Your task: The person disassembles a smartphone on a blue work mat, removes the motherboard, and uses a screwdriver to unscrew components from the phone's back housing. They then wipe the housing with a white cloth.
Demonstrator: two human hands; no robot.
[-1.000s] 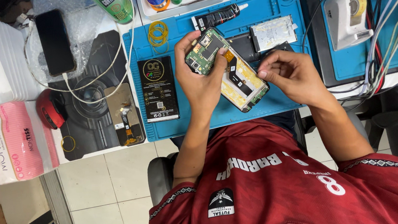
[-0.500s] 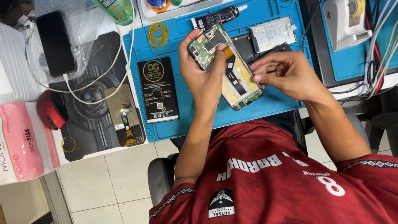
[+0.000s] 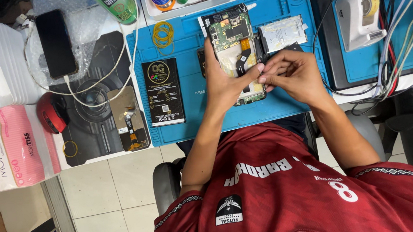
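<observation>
Your left hand (image 3: 223, 82) hides opened phone (image 3: 237, 48) lower half; right hand (image 3: 292, 73) fingertips' grip too small to tell. Green bottle (image 3: 117, 4) cut off at top edge.

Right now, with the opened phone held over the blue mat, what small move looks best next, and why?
Probably press the flex cable end down onto the board with the right hand. The left hand steadies the opened phone from its side, circuit board facing up, above the blue mat. The right fingertips pinch at the phone's middle, where the orange flex cable runs, so seating seems the likeliest step.
</observation>
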